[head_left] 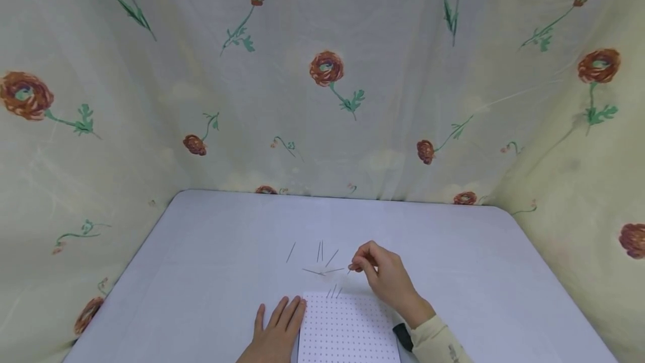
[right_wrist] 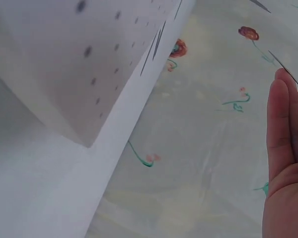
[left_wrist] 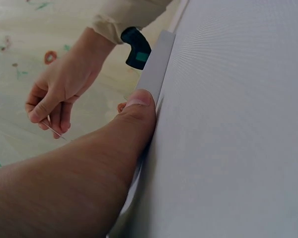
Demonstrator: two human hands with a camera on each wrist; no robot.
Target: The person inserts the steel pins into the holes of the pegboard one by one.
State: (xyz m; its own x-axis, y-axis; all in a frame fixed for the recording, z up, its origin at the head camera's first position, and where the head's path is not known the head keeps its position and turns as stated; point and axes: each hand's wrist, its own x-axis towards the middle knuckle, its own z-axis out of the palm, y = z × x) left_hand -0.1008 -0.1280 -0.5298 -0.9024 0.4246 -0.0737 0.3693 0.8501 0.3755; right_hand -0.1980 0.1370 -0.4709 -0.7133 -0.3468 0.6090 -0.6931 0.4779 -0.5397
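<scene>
White dotted board (head_left: 347,326) sits bottom centre, the left hand (head_left: 279,329) resting straight-fingered on its left edge. Lower right of centre, the right hand (head_left: 387,279) pinches a needle-thin rod (right_wrist: 283,67) beside similar rods (head_left: 332,257) on smooth table (head_left: 468,273).

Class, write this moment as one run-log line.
left hand: touches dotted white board, left edge | right hand: pinches thin pin | other pins: on table beyond board

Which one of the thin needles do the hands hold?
The needle pinched by the right hand; the others, on the table or at the dotted board, are untouched.
</scene>
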